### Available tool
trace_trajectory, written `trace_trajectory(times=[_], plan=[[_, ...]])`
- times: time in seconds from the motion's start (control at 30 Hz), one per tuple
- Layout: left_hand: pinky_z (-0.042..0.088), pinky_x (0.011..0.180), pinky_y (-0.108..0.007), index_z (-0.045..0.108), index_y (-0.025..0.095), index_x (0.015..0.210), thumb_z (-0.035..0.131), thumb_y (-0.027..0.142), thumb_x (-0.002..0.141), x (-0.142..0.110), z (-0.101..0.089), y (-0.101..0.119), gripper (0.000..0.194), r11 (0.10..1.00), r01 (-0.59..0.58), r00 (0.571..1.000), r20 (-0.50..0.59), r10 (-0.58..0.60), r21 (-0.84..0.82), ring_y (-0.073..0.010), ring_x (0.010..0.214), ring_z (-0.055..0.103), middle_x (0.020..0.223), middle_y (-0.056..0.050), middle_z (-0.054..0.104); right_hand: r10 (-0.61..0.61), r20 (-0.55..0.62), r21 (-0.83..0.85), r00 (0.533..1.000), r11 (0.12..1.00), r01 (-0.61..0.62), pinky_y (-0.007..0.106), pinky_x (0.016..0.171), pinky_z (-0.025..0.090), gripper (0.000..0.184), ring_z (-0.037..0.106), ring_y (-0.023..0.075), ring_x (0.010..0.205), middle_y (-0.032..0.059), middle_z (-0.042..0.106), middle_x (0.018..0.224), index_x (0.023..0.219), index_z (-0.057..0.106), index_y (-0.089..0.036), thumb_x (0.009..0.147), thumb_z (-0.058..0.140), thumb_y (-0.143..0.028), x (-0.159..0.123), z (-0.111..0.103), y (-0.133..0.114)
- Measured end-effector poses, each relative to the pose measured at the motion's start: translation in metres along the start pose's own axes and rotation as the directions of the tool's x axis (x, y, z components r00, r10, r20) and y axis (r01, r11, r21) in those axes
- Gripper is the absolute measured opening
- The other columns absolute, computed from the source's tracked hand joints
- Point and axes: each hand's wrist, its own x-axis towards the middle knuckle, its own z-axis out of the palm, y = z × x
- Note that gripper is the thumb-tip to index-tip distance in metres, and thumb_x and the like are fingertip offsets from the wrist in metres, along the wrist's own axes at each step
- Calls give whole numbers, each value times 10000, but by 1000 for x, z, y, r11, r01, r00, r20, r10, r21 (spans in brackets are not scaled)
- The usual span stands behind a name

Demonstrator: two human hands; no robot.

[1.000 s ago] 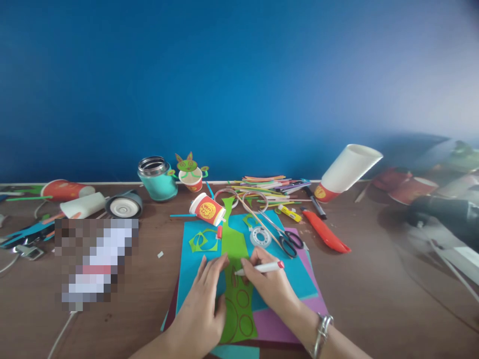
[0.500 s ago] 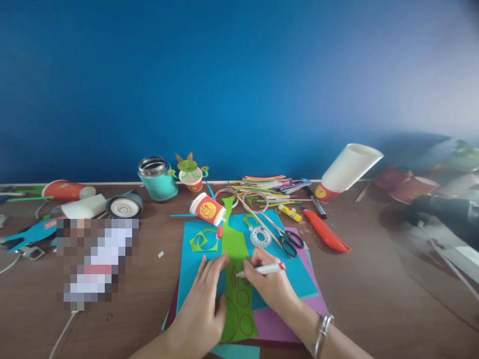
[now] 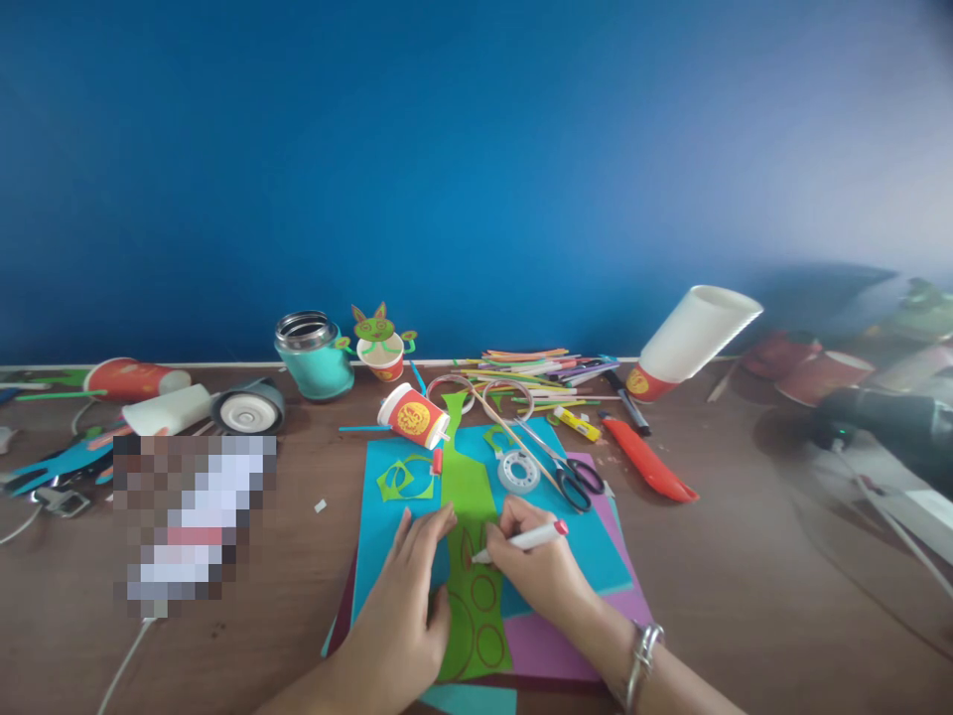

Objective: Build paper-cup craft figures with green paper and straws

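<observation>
A green paper sheet [image 3: 468, 485] with a cut, uneven edge lies on a blue sheet [image 3: 402, 516] atop stacked coloured paper. Red outlines show on it: circles, a larger curve and pointed ear-like shapes. My left hand [image 3: 406, 591] rests flat on its left side, fingers spread. Between the fingers of my right hand [image 3: 540, 556] is a white marker [image 3: 532, 537] with a red end, its tip on the green paper beside a pointed outline. The red marker cap [image 3: 437, 462] lies just beyond my left fingertips. Scissors [image 3: 573, 485] and a roll of tape [image 3: 519, 472] sit past my right hand.
Behind the paper lie a tipped red cup [image 3: 417, 415], coloured sticks [image 3: 528, 372], a glue stick [image 3: 577, 424] and a red knife-like tool [image 3: 647, 459]. A teal jar [image 3: 313, 356], a cup with a green paper face [image 3: 379, 353] and tall stacked cups [image 3: 696, 338] stand near the wall.
The marker tip has moved slightly down and right along the pointed outline, and my right hand has shifted a little with it. My left hand stays in place.
</observation>
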Motion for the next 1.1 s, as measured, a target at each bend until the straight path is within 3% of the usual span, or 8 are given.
trace_trajectory(times=[0.33,0.5,0.7,1.1], plan=[[281,1093,-592,135,228,1417,364,-38,767,0,0,1,739,1000,-11,1000,9,11,11,-266,1319,383,1351,-144,476,-21,54,3,998,1000,21,201,434,306,291,379,82,455,-70,367,486,519,288,-223,711,507,-218,-1,-3,-9],[289,1094,-580,144,225,1416,360,-43,763,1,0,0,739,999,-33,999,-10,33,17,-264,1306,405,1349,-143,476,25,95,46,995,998,-30,196,417,328,285,458,95,446,-65,413,469,527,314,-224,710,531,-225,-2,-2,-6],[275,1099,-584,117,244,1412,363,-25,785,1,-2,0,725,999,-41,999,-2,41,19,-267,1314,396,1365,-131,464,106,-53,236,993,968,-90,233,455,407,290,514,128,451,-49,467,444,546,352,-233,745,534,-340,2,-14,-4],[272,1098,-588,128,237,1417,364,-29,786,1,-3,2,724,999,-24,1000,15,24,21,-274,1305,410,1358,-144,471,58,-49,1,997,998,-58,236,449,316,272,438,114,447,-52,460,453,560,326,-233,756,506,-290,5,-16,10]])
